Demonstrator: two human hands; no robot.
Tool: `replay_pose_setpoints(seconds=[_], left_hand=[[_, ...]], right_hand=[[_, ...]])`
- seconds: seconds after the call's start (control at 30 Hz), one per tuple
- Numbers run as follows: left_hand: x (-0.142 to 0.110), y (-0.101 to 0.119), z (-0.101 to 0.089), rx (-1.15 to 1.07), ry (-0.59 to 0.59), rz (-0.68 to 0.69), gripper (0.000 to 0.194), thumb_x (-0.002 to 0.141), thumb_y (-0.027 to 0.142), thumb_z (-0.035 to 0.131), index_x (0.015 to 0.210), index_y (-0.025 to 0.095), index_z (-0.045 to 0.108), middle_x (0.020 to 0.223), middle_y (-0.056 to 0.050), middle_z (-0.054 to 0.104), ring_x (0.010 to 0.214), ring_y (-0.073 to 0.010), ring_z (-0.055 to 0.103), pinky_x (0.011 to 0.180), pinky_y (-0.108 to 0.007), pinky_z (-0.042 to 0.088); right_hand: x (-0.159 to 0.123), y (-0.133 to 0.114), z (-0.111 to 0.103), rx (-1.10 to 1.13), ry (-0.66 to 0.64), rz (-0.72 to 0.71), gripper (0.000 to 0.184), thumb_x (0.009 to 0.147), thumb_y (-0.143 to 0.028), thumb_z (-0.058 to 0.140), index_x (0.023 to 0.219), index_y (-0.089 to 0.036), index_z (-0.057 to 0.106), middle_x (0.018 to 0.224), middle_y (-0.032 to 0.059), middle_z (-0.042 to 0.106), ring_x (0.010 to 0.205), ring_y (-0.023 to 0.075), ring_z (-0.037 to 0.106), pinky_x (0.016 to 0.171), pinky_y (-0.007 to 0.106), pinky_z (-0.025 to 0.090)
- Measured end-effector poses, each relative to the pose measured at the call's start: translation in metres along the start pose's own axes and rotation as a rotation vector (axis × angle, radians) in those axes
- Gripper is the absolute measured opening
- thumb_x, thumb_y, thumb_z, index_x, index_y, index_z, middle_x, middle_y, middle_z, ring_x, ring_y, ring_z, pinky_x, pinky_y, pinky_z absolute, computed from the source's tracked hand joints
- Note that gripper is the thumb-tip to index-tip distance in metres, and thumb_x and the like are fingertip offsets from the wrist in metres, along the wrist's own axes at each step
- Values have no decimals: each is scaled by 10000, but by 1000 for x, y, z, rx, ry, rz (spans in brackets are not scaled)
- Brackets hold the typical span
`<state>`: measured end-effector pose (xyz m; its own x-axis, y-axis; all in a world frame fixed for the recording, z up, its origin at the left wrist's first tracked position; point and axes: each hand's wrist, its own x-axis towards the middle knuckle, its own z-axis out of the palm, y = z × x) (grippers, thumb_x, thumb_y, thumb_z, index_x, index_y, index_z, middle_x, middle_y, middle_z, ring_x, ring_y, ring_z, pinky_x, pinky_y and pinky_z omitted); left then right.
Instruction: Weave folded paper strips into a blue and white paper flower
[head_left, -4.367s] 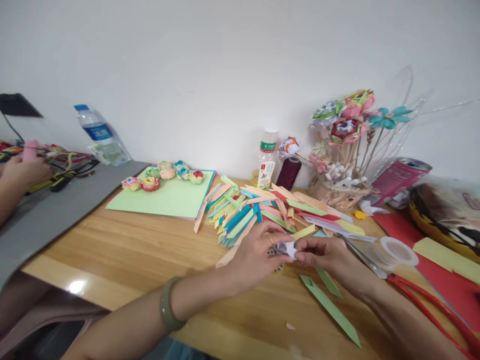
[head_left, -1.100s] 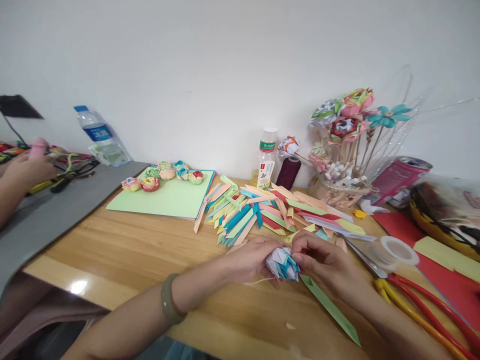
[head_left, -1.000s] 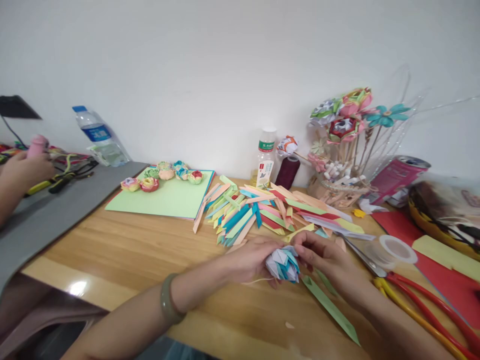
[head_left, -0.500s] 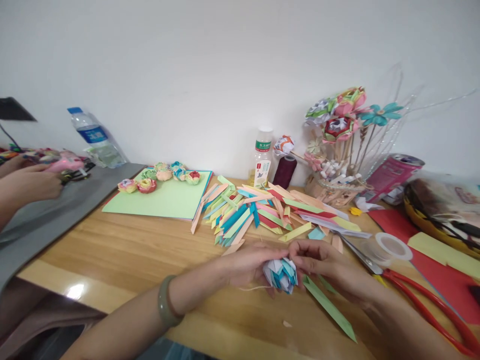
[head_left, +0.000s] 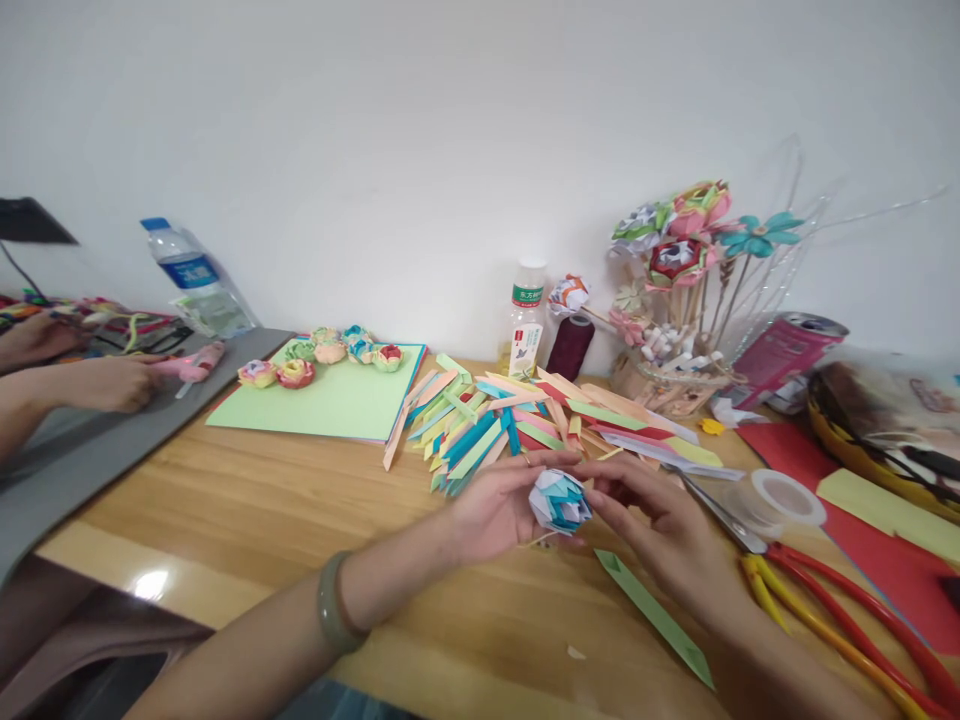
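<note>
A paper flower [head_left: 559, 502] with white and blue folded petals is held up between my hands. My left hand [head_left: 499, 505], with a bangle on its wrist, cups it from the left side and behind. From the right, my right hand [head_left: 651, 505] grips its petals with thumb and fingers. A pale thread hangs beneath the flower near the left palm. Just below the right hand, a folded green paper strip [head_left: 660, 620] lies on the wooden table [head_left: 300, 520]. Behind both hands spreads a pile of folded coloured paper strips [head_left: 480, 430].
Red-handled scissors [head_left: 847, 590], yellow-handled pliers [head_left: 817, 630] and a tape roll [head_left: 786, 497] lie right. Finished paper flowers rest on green paper [head_left: 322, 405]. A bottle [head_left: 527, 315], thread spool [head_left: 570, 347] and flower basket [head_left: 664, 385] stand behind. A co-worker's hands [head_left: 105, 382] are left.
My hands have lifted the paper flower slightly up and left, tilting it. The co-worker's near hand has shifted right with the pink tool.
</note>
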<state>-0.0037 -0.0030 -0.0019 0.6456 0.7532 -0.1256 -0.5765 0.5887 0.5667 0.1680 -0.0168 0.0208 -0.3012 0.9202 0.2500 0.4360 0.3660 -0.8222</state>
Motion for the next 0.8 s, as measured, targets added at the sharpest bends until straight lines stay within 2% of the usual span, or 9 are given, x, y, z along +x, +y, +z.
replay_pose_setpoints(seconds=[0.13,0.27,0.4,0.47,0.6,0.73,0.8], left_hand=[[-1,-2,-1,34,-14,-16,250,758,190,540,1005,170,573,961,-75,591,791,-178,593,668,-347,497],[0,-5,-3,114,0,-30,277,754,282,568,1007,170,567,957,-80,599,775,-168,601,633,-295,493],[1,-8,-6,221,-133,-242,505,770,547,421,1017,126,552,850,-112,631,635,-170,619,521,-272,486],[0,-6,-6,266,-146,-293,548,736,591,430,965,112,566,756,-86,622,543,-144,599,468,-247,473],[-2,0,0,341,19,-157,402,637,416,657,890,111,583,687,-35,581,525,-106,558,465,-228,480],[-1,2,6,359,144,6,377,598,293,705,923,148,579,804,-34,570,606,-102,558,511,-222,478],[-1,1,7,381,172,74,390,594,261,709,951,171,580,867,-32,562,657,-110,558,535,-228,477]], right_hand=[[0,1,-1,-86,4,-101,134,820,-252,505,870,-243,629,823,31,627,757,182,562,671,292,422],[-2,5,-1,-174,63,-183,106,809,-201,512,812,-228,614,736,24,610,662,164,548,611,278,410],[-4,7,-3,-170,82,-263,144,782,-144,536,859,-240,611,749,23,599,664,156,552,590,267,424],[-3,7,-6,-150,57,-295,166,775,-130,541,861,-250,618,774,28,600,695,159,565,599,268,439],[0,5,-11,-139,32,-322,154,767,-147,557,840,-257,635,783,32,604,717,167,569,619,284,449],[1,3,-12,-111,87,-176,51,777,-222,561,785,-233,610,742,21,594,654,154,543,582,274,432],[1,2,-12,-87,86,-102,79,793,-253,535,748,-219,590,703,14,577,614,144,523,548,261,418]])
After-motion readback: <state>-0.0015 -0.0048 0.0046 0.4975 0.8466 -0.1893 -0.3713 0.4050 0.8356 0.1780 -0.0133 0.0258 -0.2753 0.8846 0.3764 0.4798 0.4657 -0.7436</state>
